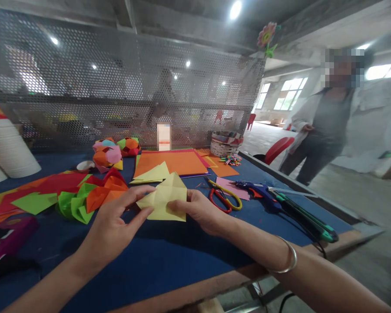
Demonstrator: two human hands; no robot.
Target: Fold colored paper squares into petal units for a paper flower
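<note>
A folded piece of pale yellow paper (164,198) is held just above the blue table (169,256) by both hands. My left hand (114,221) pinches its left corner between thumb and fingers. My right hand (200,211) grips its right edge, thumb on top. A silver bangle (288,256) sits on my right wrist. More yellow folded pieces (153,174) lie just behind, on a stack of orange paper sheets (174,161).
Folded green and orange paper pieces (84,198) and red sheets (57,182) lie to the left. Scissors (223,198), a blue glue gun (259,191) and a basket (226,142) are to the right. Paper balls (109,154) sit before a perforated metal screen (117,87). A person (322,126) stands right.
</note>
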